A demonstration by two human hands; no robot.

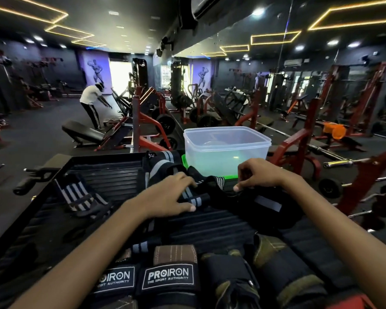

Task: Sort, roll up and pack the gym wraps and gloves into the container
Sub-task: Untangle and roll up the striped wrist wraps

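Left hand [165, 192] flat on wrap [193, 198]

We stand in a commercial gym. Red-framed weight machines [147, 121] fill the dark floor, loaded with black weight plates [165, 124], and an inclined padded bench [83, 132] sits among them. A barbell [334, 162] rests on a rack to our right. Bodybuilder posters [95, 69] hang on purple walls, a large wall mirror [276, 70] doubles the room, and yellow LED outlines [274, 37] cross the black ceiling. A person in a white shirt [91, 103] trains further back.
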